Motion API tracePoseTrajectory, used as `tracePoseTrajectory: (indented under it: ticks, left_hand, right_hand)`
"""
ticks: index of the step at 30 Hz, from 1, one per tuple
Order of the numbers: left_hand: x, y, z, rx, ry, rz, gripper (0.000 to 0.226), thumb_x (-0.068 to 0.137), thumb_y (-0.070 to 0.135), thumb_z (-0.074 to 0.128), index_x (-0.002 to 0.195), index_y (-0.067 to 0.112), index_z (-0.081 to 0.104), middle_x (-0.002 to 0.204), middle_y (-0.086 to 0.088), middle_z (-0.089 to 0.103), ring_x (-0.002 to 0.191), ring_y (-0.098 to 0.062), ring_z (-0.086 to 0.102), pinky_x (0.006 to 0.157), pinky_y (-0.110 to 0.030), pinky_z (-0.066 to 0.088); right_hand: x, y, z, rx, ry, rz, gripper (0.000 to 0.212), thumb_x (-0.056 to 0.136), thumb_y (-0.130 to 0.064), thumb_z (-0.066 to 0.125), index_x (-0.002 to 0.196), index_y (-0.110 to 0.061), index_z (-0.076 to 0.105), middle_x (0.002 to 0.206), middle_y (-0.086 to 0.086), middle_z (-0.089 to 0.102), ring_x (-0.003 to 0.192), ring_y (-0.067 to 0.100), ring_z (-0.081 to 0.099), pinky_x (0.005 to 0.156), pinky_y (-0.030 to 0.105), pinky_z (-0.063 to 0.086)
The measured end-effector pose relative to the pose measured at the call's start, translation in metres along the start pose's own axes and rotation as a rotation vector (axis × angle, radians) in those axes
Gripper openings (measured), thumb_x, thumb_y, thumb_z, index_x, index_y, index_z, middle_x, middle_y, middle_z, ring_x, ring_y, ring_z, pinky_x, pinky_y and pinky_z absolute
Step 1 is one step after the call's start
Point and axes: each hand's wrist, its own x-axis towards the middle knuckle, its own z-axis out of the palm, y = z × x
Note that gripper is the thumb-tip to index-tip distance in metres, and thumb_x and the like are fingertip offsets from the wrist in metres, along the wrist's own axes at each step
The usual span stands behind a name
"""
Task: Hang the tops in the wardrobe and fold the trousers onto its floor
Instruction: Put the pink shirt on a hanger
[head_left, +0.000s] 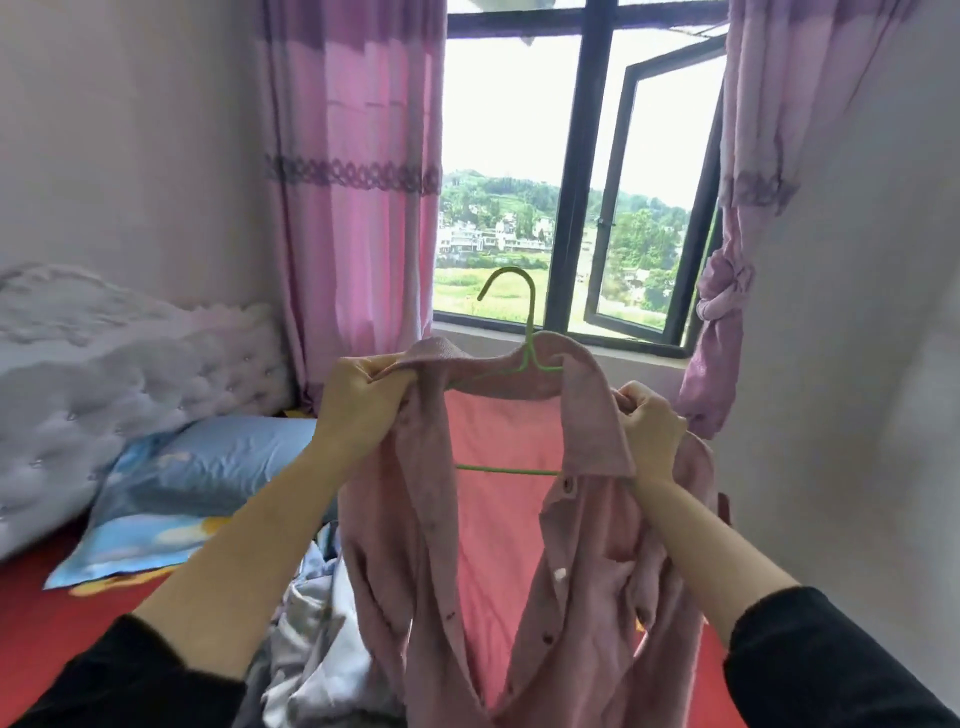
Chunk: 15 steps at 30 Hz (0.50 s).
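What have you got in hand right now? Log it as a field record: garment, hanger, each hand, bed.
garment: pink buttoned collared shirt, held up over the bed, front open
hanger: thin green wire hanger, inside the shirt's shoulders, hook sticking up above the collar
left hand: grips the shirt at one shoulder
right hand: grips the shirt at the other shoulder
bed: red sheet, blue pillow, heap of pale clothes beside the shirt's hem
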Motion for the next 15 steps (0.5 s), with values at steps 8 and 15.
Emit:
tracePoseTrajectory:
  ticks: [8, 15]
  left_hand:
    - [-0.090, 0.057, -0.087, 0.125, 0.086, -0.059, 0.026, 0.085, 0.015, 0.064, 0.080, 0.037, 0.077, 0.077, 0.015, 0.071, 0.073, 0.001, 0.061, 0.068, -0.011, 0.050]
    - [-0.160, 0.079, -0.211, 0.670, 0.542, 0.077, 0.047, 0.076, -0.002, 0.057, 0.115, 0.021, 0.067, 0.121, -0.005, 0.060, 0.110, -0.009, 0.055, 0.091, -0.006, 0.035]
  right_hand:
    - [-0.057, -0.103, 0.019, 0.275, -0.176, -0.033, 0.040, 0.080, -0.030, 0.061, 0.051, -0.011, 0.040, 0.045, -0.005, 0.032, 0.049, 0.015, 0.030, 0.077, 0.040, 0.040]
    - [-0.106, -0.216, 0.038, 0.485, -0.362, -0.143, 0.043, 0.081, -0.022, 0.054, 0.053, -0.019, 0.022, 0.053, -0.003, 0.016, 0.055, 0.016, 0.014, 0.071, 0.033, 0.023]
